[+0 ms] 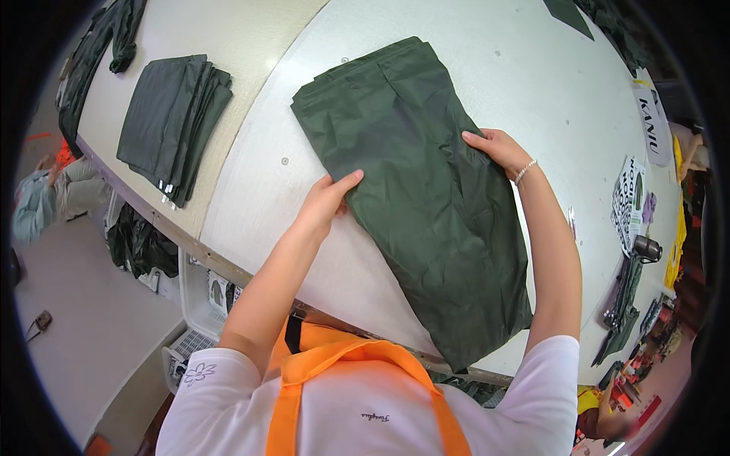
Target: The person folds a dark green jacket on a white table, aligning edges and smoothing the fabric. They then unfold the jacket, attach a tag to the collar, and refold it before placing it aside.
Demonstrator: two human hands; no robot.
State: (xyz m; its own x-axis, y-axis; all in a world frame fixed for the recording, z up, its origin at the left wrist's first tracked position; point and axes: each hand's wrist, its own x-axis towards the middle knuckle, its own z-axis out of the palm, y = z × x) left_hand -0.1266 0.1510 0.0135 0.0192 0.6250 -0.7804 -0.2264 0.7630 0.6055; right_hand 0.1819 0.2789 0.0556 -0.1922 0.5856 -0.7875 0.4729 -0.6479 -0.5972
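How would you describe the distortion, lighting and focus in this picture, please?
Head view: black surround at both sides, near edge of the white table bowed; bright, even light, creases readable on the dark green garment; left hand and right hand sharp, the far-left person softer.

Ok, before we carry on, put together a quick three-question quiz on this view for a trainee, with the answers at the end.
1. True or false: the left hand and the right hand are both touching the large dark green fabric.
2. Multiple choice: where is the pale beaded bracelet worn?
A) on the left wrist
B) on the right wrist
C) on both wrists
3. Fill in the blank: in the picture, the folded dark stack lies to the ____ of the fabric in hand.

Key: 1. True. 2. B. 3. Left.
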